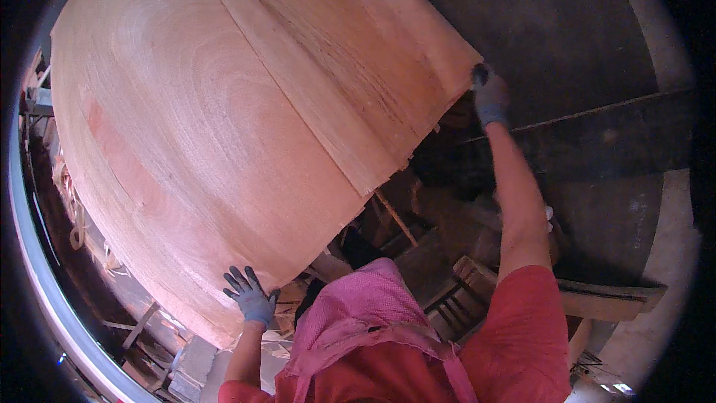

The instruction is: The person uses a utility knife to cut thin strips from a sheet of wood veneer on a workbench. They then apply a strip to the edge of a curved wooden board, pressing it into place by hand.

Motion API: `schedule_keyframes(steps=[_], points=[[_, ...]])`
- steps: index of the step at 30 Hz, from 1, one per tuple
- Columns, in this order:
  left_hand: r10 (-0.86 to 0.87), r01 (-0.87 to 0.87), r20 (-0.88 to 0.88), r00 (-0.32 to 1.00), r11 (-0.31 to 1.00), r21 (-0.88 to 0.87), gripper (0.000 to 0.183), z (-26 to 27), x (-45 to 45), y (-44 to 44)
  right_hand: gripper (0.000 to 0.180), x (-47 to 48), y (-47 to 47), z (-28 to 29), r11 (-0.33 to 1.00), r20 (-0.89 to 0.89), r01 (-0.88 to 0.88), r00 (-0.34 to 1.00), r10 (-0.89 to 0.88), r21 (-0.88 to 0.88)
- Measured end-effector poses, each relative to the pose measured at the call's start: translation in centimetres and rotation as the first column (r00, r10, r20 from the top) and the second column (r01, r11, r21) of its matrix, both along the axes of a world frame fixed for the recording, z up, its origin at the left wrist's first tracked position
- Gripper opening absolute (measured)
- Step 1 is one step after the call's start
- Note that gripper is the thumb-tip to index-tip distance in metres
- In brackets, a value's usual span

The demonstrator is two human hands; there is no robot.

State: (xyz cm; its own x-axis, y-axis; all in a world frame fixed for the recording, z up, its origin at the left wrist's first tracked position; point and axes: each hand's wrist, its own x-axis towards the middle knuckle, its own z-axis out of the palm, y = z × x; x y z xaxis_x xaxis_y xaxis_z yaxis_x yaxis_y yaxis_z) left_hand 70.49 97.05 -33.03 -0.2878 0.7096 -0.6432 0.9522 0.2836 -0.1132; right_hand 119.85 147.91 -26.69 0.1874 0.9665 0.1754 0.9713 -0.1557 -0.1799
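Observation:
A broad stack or layer of thin wood veneer sheets [224, 123] spreads before me, with overlapping strips and a ragged near edge. My left hand [253, 298], in a grey glove with dark fingertips, lies with fingers spread on the near left part of the veneer. At the right corner of the veneer, my right hand [490, 92], gloved the same way, has its fingers closed on the sheet's edge; its fingertips are blurred. How many layers it holds, I cannot tell.
A large dark panel [537, 22] stands at the right. Below it are a wooden piece with slots [458, 302] and a thin wooden stick [396, 218]. Veneer scraps [78, 229] hang at the far left. A grey block [193, 369] sits at the lower left.

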Motion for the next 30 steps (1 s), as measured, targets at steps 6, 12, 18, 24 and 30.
schedule_keyframes(steps=[6,12,18,24,30], points=[[0.004,-0.005,-0.014,1.000,0.999,-0.035,0.109,0.2,0.0,-0.1,0.039,2.5,-3.4,2.0,0.983,-0.041,0.016,0.999,-0.008,0.182],[0.009,-0.008,0.036,0.999,1.000,-0.014,0.118,1.1,-0.4,0.4,0.027,0.5,-22.6,-7.9,0.839,-0.576,-0.435,0.795,0.189,-0.326],[-0.035,0.043,0.165,0.986,0.998,-0.049,0.121,3.6,-2.0,1.0,0.047,-6.2,-31.8,-13.3,0.680,-0.706,-0.544,0.706,0.055,-0.491],[-0.016,0.021,0.246,0.969,1.000,-0.017,0.107,3.1,-3.2,0.3,0.041,-9.5,-28.2,-5.7,0.321,-0.602,-0.685,0.728,0.329,-0.654],[0.010,-0.015,0.254,0.967,1.000,0.018,0.103,3.2,-2.8,0.4,0.030,-10.9,-19.1,-2.4,0.744,-0.454,-0.471,0.854,0.252,-0.473]])
